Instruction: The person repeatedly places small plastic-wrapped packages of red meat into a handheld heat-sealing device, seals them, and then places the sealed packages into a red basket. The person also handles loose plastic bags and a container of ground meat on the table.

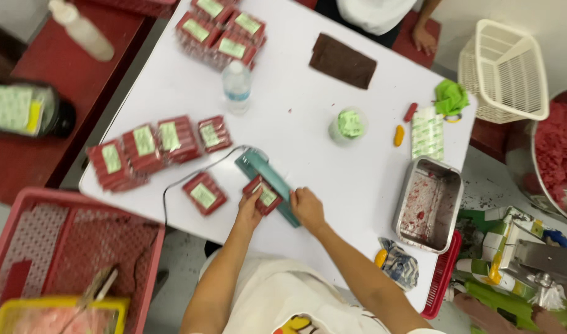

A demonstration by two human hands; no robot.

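A white table (pixel 333 161) carries everything. At its far edge lies a cluster of red packets with pale labels (pixel 224 31), and to the right of them a dark brown slab (pixel 342 60). A clear water bottle (pixel 237 86) stands between that cluster and a row of labelled red packets (pixel 156 145) along the left side. Near the middle sits a small cup with green contents (pixel 349 125). Towards the near edge a teal sealing tool (pixel 268 184) lies with its cord trailing left, a single red packet (pixel 203 193) beside it. On the right rests a stained metal tray (pixel 428 204), with a sheet of labels (pixel 427 133) beyond it.
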